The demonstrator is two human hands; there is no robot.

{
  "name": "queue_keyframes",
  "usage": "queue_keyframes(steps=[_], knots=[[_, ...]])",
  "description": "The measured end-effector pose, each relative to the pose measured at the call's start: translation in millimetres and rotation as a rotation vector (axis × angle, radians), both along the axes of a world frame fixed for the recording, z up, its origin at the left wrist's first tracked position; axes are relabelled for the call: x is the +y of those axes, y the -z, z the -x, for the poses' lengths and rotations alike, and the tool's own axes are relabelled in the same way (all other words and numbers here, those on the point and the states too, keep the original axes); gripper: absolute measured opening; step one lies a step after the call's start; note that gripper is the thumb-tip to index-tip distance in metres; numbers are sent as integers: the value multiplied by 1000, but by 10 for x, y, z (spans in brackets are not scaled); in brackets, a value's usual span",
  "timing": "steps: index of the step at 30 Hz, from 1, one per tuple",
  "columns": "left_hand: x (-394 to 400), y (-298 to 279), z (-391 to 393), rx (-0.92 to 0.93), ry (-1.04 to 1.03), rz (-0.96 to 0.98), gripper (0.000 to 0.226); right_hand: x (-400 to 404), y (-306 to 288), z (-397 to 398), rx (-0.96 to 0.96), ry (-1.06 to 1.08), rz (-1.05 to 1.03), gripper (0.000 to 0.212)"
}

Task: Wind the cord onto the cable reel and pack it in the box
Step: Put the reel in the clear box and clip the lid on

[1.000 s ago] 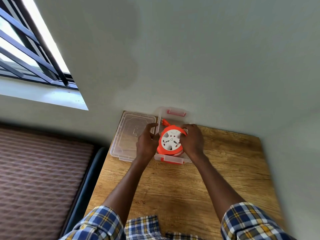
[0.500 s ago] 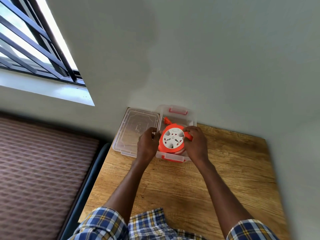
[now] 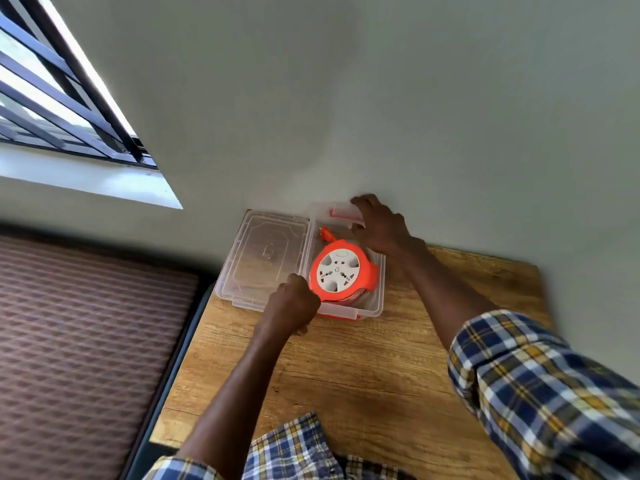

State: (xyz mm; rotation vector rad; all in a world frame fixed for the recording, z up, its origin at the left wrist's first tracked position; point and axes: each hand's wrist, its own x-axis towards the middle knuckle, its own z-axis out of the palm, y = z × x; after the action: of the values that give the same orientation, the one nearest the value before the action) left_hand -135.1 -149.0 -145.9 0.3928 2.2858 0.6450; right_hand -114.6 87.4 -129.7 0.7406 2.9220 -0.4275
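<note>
The orange cable reel (image 3: 341, 270), with a white socket face and the cord wound on it, lies inside the clear plastic box (image 3: 380, 289) at the table's far edge. Its orange plug (image 3: 325, 233) rests in the box behind the reel. The clear lid (image 3: 266, 252) lies open flat on the left. My left hand (image 3: 294, 304) is curled at the box's near left corner, where the box and lid meet. My right hand (image 3: 379, 225) grips the far end of the box over its red latch (image 3: 341, 213).
The wooden table (image 3: 363, 382) stands against a grey wall (image 3: 381, 98). A brown woven surface (image 3: 86, 341) lies lower on the left, past the table's edge. A barred window (image 3: 52, 98) is at the upper left. My plaid sleeve (image 3: 536, 386) hangs over the table's right side.
Both hands have let go of the reel, which now lies in the box. My right hand moved to the box's far end and my left hand dropped to its near left corner.
</note>
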Motion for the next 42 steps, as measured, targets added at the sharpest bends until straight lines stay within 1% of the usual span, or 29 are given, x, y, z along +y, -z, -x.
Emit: queue_keyframes(steps=[2,4,7,9,13,16,17,20,22,26,28,29,33,35,42], knots=[[39,38,-67,51,-69,-33,11,21,86,-54,10,-1,-51,60],[62,61,-121,56,-137,-91,13,53,152,-173,68,73,-79,54],[125,91,-165,8,-266,-202,37,149,188,-458,147,173,-106,43],[197,99,-195,17,-307,-226,44,238,194,-713,189,241,-115,36],[423,91,-224,137,-224,-169,35,363,186,-1293,253,425,-79,30],[619,118,-304,121,-166,-175,19,369,191,-1789,282,562,-7,28],[692,135,-328,121,-152,-194,18,350,197,-1945,295,618,19,26],[879,200,-387,118,-144,-234,29,241,219,-2339,366,761,116,21],[966,257,-432,137,-134,-262,35,151,235,-2553,401,822,152,24],[1023,375,-595,160,-130,-339,45,-85,357,-2863,402,896,155,40],[1005,411,-706,237,-111,-345,52,-211,406,-2935,416,913,138,42],[989,424,-756,288,-115,-349,52,-255,414,-2947,423,919,139,43],[931,423,-839,409,-152,-374,46,-308,386,-2963,438,923,181,40],[887,428,-838,443,-158,-386,42,-324,385,-2951,463,908,200,39],[762,422,-858,521,-209,-416,41,-384,344,-2822,491,890,209,33]])
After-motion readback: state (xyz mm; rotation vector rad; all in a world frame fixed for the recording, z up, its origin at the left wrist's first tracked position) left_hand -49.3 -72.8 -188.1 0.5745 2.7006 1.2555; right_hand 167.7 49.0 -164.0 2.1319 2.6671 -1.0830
